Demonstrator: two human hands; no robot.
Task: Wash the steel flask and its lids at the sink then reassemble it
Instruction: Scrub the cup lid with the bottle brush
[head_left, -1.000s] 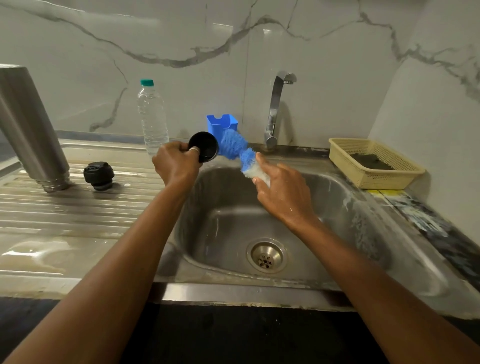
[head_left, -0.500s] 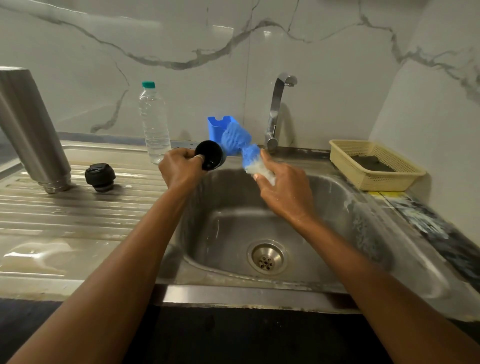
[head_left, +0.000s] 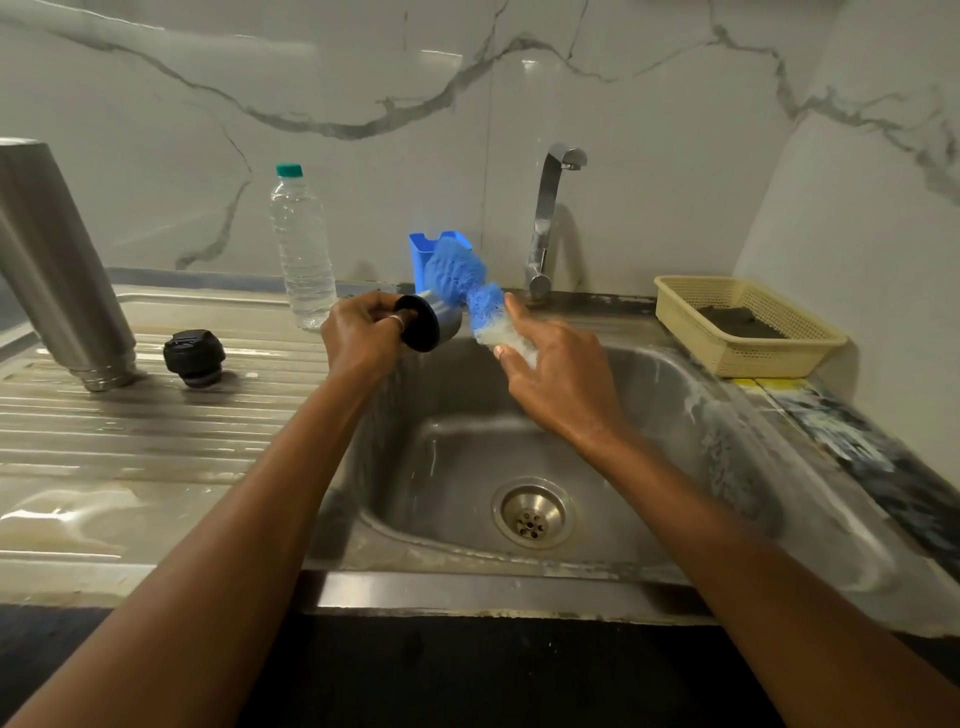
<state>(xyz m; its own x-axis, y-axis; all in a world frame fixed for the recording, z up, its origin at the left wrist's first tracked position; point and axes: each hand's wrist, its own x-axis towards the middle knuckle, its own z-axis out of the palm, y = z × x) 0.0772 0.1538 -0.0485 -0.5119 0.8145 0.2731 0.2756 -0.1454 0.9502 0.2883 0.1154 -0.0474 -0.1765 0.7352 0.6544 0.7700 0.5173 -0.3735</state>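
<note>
Left hand (head_left: 363, 332) closed around the cup lid (head_left: 431, 323), held over the back left rim of the sink (head_left: 727, 415); right hand (head_left: 561, 379) clamped on the blue brush (head_left: 462, 275), bristles against the lid. Upside down on the wet draining board at far left, the steel flask (head_left: 57, 270), with the black stopper (head_left: 194, 357) just beside it.

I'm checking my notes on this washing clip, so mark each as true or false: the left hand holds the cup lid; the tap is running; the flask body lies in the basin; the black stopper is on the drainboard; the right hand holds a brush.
1. The left hand holds the cup lid. True.
2. The tap is running. False: no water shows at the spout.
3. The steel flask lies in the basin. False: it stands on the drainboard.
4. The black stopper is on the drainboard. True.
5. The right hand holds a blue brush. True.
</note>
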